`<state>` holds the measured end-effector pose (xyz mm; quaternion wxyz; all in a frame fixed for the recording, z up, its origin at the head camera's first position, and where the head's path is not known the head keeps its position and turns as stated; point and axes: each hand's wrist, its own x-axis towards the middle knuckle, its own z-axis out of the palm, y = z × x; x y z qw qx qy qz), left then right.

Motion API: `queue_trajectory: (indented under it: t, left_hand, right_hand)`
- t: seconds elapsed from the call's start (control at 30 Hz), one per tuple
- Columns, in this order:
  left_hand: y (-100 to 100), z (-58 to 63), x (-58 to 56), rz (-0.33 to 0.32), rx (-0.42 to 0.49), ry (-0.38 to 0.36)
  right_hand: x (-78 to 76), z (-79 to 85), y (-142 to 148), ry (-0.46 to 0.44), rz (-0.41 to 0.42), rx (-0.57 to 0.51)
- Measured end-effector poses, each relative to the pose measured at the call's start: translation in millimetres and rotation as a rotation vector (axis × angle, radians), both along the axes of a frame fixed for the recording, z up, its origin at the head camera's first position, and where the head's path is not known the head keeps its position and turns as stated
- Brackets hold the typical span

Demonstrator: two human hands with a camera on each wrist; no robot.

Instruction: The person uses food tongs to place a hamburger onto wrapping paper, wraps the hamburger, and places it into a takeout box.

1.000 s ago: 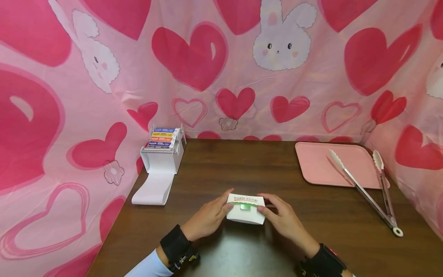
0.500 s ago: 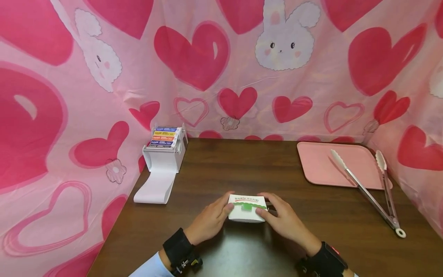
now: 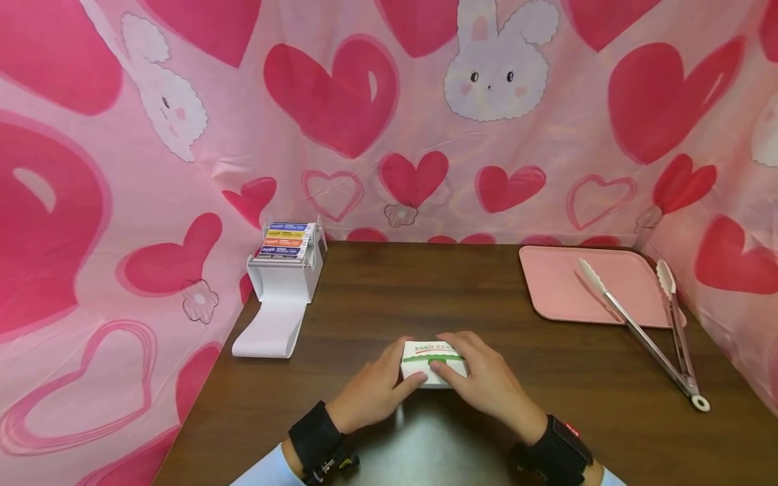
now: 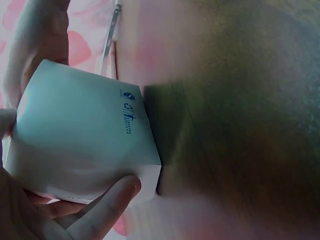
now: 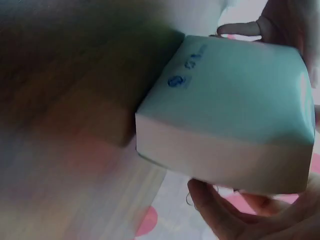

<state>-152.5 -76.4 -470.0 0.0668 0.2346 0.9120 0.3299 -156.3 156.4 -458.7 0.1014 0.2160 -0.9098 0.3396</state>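
Note:
A small white paper food box (image 3: 418, 372) stands on the table at the lower middle of the head view. Its lid bears printed lettering, a red line, a green wavy band and a green tab. My left hand (image 3: 372, 390) holds the box's left side, its thumb against the near face by the corner. The thumb of my right hand (image 3: 495, 379) presses on the lid at the green tab, while the other fingers reach over the lid's far right part. Both wrist views show the box's plain near face, with small blue marks along its lower edge.
At the back left stands a white dispenser (image 3: 315, 270) with colourful labels on top and a white paper strip (image 3: 267, 334) hanging out. A pink tray (image 3: 556, 287) lies at the back right, with metal tongs (image 3: 647, 341) spread across it. A pink heart-print cloth (image 3: 425, 88) closes the back and sides.
My right hand has shifted left over the lid, its thumb now on the green tab. My left thumb has slid from the lid's edge down to the near face. The box stays put.

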Motion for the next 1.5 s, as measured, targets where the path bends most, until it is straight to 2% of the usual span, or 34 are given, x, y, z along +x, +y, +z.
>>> queue_trajectory:
  t: [0.3, 0.47, 0.7, 0.8, 0.93, 1.13, 1.27, 1.37, 1.5]
  left_hand:
    - [-3.5, 1.2, -2.7, -0.035, -0.01, -0.035]
    - [-3.9, 0.8, -1.9, -0.029, -0.013, -0.048]
    - [0.7, -0.9, 4.6, -0.005, -0.003, 0.018]
    - [1.9, -1.6, 5.8, 0.001, 0.001, 0.049]
    - [3.7, -1.9, 6.9, 0.005, 0.002, 0.054]
    - [6.1, -1.9, 9.4, 0.012, -0.001, 0.079]
    - [7.2, -2.7, 10.4, 0.013, 0.002, 0.094]
    - [6.3, -3.8, 9.8, 0.013, 0.008, 0.088]
    - [4.5, -3.4, 8.5, 0.015, 0.01, 0.053]
  right_hand:
    - [2.5, 2.9, -8.4, -0.009, -0.077, -0.02]
    - [2.2, 2.1, -10.4, -0.064, -0.087, -0.042]
    - [2.5, 1.6, -6.6, -0.122, 0.02, -0.14]
    - [2.5, 3.0, -3.1, -0.187, 0.062, -0.193]
    - [1.3, 3.5, 1.1, -0.252, 0.089, -0.252]
    - [0.5, 0.8, 1.5, -0.237, 0.079, -0.225]
    - [-0.6, -1.0, 14.8, -0.251, 0.192, -0.176]
    - [-3.7, -0.9, 27.4, -0.322, 0.268, -0.193]
    - [-6.1, -2.3, 31.8, -0.346, 0.278, -0.256]
